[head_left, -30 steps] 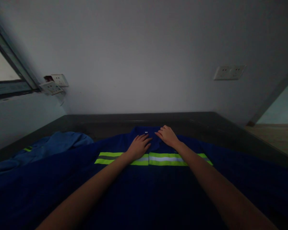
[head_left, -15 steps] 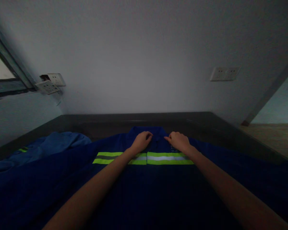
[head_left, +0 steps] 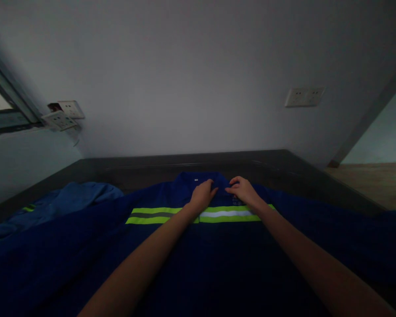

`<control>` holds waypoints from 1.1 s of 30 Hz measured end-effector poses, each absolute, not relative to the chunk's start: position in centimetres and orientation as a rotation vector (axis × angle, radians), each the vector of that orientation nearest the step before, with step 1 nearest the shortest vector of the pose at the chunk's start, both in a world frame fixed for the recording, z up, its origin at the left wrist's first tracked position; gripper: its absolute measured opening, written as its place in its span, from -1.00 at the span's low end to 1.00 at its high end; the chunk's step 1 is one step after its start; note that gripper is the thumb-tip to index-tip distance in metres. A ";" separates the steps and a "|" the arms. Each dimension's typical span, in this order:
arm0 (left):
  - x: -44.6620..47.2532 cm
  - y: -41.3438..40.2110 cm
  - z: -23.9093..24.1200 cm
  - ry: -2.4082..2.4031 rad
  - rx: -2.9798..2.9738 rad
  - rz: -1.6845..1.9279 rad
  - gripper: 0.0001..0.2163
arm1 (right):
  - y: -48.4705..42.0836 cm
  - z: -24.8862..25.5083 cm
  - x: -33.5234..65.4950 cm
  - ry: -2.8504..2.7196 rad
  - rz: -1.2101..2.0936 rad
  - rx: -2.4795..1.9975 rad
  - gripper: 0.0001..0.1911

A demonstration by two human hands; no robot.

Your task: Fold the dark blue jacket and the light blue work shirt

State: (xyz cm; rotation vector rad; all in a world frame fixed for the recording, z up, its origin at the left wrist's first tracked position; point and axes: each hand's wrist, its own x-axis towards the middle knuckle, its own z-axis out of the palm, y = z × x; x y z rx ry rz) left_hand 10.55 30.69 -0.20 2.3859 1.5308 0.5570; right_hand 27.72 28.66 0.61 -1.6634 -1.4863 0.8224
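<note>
A dark blue work jacket [head_left: 198,259] with a yellow and silver reflective stripe [head_left: 152,215] lies spread flat on a dark table [head_left: 277,169], collar [head_left: 188,178] away from me. My left hand [head_left: 203,194] has its fingers curled, pinching the cloth just below the collar. My right hand [head_left: 244,191] pinches the jacket front right beside it, fingertips almost touching the left hand's. Both forearms reach out over the jacket.
A lighter blue garment [head_left: 69,200] lies crumpled at the left of the table. Wall sockets [head_left: 303,97] sit on the back wall, more sockets [head_left: 61,116] by a window frame at left. A doorway and floor [head_left: 376,180] show at right.
Both hands went from lying flat near the collar to curled pinches on the cloth. The right hand moved out to the right, then came back in beside the left one.
</note>
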 end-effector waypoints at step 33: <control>3.0 28.9 0.4 1.715 2.510 0.777 -0.62 | 30.3 -0.5 25.2 -1.978 0.002 -1.734 -0.59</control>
